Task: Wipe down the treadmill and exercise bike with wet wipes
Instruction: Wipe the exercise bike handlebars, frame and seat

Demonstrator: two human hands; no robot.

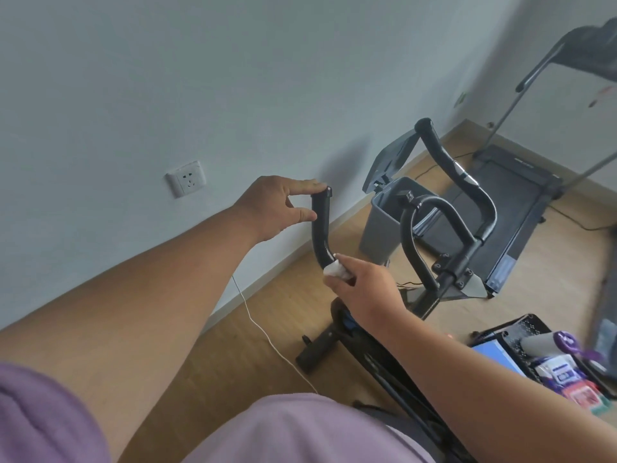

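The exercise bike's black handlebar fills the middle of the view. Its left grip curves upward. My left hand pinches the top end of that grip between thumb and forefinger. My right hand presses a bunched white wet wipe against the lower bend of the same grip. The bike's frame runs down under my right forearm. The treadmill stands behind the bike at the right, its console at the top right corner.
A grey bin with its lid up stands by the wall behind the handlebar. A white cable trails over the wooden floor. A wall socket is at the left. A wipes pack and other items lie at the lower right.
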